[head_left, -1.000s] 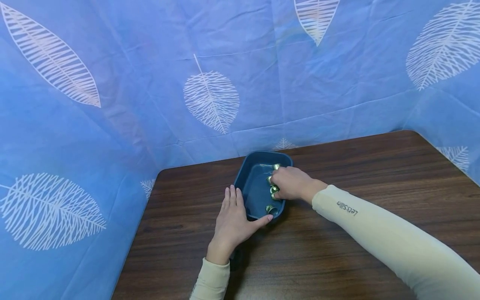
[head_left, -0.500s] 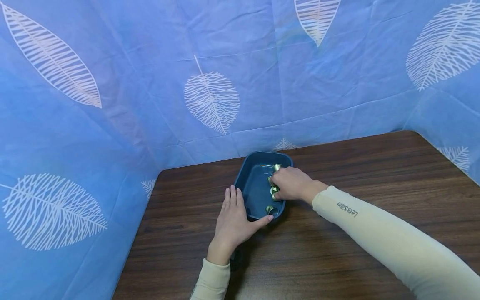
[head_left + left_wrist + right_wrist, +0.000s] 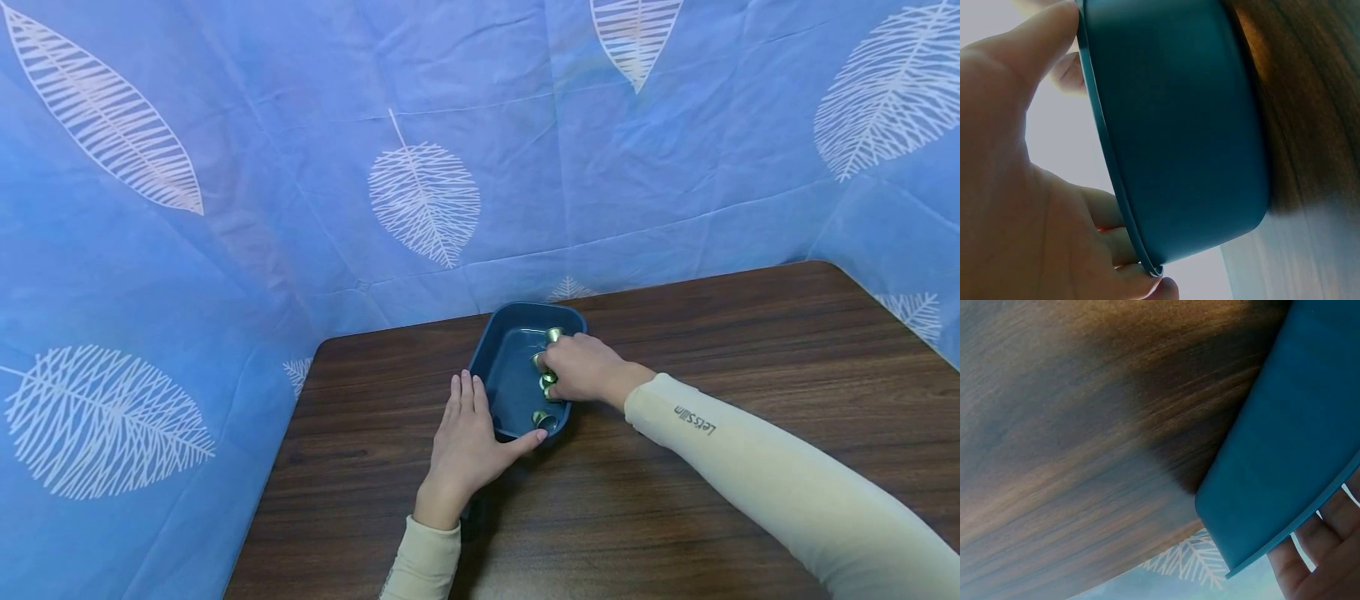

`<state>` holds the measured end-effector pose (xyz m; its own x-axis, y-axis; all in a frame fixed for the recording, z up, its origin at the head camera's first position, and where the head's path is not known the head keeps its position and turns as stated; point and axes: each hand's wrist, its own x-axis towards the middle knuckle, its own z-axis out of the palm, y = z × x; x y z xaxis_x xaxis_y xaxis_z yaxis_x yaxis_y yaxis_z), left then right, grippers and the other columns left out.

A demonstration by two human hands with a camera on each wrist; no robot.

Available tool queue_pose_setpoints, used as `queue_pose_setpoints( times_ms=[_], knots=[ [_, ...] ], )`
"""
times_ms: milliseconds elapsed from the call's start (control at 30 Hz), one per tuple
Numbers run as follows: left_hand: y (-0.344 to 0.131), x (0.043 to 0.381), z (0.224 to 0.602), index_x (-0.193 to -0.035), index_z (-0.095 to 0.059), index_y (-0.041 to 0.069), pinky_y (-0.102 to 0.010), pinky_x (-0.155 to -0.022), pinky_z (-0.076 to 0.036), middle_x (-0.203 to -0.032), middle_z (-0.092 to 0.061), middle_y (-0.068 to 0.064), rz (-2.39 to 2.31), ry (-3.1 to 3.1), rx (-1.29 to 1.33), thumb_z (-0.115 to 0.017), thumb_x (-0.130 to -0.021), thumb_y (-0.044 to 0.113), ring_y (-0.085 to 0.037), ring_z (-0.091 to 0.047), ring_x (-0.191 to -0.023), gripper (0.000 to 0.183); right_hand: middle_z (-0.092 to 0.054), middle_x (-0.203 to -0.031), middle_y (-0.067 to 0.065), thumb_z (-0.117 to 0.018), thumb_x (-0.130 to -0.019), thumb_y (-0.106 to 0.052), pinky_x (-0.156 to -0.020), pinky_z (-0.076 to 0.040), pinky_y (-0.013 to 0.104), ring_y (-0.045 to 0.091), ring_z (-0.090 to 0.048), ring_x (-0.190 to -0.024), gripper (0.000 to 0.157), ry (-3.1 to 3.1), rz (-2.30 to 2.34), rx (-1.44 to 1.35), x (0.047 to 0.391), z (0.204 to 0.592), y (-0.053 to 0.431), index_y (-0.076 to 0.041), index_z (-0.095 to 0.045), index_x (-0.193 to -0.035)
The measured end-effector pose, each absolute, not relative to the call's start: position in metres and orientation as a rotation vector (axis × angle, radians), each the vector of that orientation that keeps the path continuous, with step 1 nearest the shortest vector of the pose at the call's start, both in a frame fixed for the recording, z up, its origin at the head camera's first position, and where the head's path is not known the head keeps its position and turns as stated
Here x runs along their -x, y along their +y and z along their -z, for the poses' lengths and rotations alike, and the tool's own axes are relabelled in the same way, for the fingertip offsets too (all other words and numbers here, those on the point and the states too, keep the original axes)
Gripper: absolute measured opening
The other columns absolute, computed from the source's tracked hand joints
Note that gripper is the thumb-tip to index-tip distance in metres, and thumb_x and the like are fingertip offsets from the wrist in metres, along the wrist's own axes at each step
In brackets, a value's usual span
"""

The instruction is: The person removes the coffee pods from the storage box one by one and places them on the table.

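Observation:
A dark blue rectangular tray (image 3: pixel 513 404) with raised walls stands on the table. Several small gold-coloured metal cups (image 3: pixel 553 335) lie along its right side, and another cup (image 3: pixel 542 419) is at the near end. My left hand (image 3: pixel 465 446) rests on the tray's near left corner, fingers straight along the rim and thumb spread across the near end. Over the right wall reaches my right hand (image 3: pixel 585 367), its fingers bent down and its thumb and index finger about the cups (image 3: pixel 550 378) in the middle. The wall hides its fingertips in the right wrist view.
The brown wood-grain table (image 3: pixel 675 500) ends at a back edge just behind the tray. A blue cloth (image 3: pixel 300 167) with white leaf prints hangs behind and at both sides. Beside the left wrist lies a dark shadow on the tabletop.
Both hands and the tray keep nearly the same places. The right fingers shift only very slightly among the gold-coloured cups.

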<state>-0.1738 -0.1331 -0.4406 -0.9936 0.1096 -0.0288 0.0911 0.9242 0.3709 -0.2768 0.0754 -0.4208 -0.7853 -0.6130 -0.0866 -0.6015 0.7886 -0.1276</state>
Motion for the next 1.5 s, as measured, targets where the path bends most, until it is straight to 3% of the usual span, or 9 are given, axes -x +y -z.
queue_pose_setpoints(
  times_ms=[500,833,1067,1500],
  knots=[
    [-0.1330,0.1741,0.4409,-0.168,-0.025,-0.004,-0.054,-0.134,-0.027,-0.179,-0.016,-0.025,-0.567,3.040,-0.174,-0.069,-0.085,0.083,-0.041,-0.014,-0.168,0.128,-0.078,-0.104,0.005,-0.087,-0.092,-0.031,-0.095,-0.059,0.050,0.018,-0.069,-0.088,0.037,2.861,0.137,0.993,0.2754,0.4207,0.0739,-0.012,-0.079,-0.123],
    [-0.1325,0.1741,0.4411,-0.168,-0.026,-0.003,-0.054,-0.134,-0.027,-0.179,-0.016,-0.024,-0.560,3.041,-0.172,-0.069,-0.085,0.083,-0.041,-0.014,-0.168,0.127,-0.077,-0.116,0.009,-0.086,-0.093,-0.027,-0.098,-0.062,0.049,0.023,-0.072,-0.100,0.038,2.841,0.152,1.006,0.2734,0.4203,0.0731,-0.013,-0.078,-0.127],
    [-0.1330,0.1740,0.4406,-0.168,-0.026,-0.003,-0.054,-0.134,-0.026,-0.179,-0.016,-0.024,-0.557,3.040,-0.171,-0.068,-0.085,0.083,-0.041,-0.013,-0.168,0.127,-0.074,-0.115,0.010,-0.086,-0.093,-0.030,-0.096,-0.063,0.048,0.023,-0.070,-0.097,0.038,2.837,0.127,1.006,0.2737,0.4197,0.0723,-0.013,-0.076,-0.125],
    [-0.1337,0.1732,0.4408,-0.168,-0.027,-0.004,-0.055,-0.134,-0.027,-0.178,-0.018,-0.026,-0.577,3.037,-0.189,-0.069,-0.086,0.082,-0.041,-0.014,-0.168,0.126,-0.071,-0.127,0.013,-0.087,-0.092,-0.024,-0.111,-0.054,0.055,0.031,-0.067,-0.117,0.040,2.851,0.122,1.007,0.2727,0.4210,0.0693,-0.011,-0.071,-0.127]
  ],
)
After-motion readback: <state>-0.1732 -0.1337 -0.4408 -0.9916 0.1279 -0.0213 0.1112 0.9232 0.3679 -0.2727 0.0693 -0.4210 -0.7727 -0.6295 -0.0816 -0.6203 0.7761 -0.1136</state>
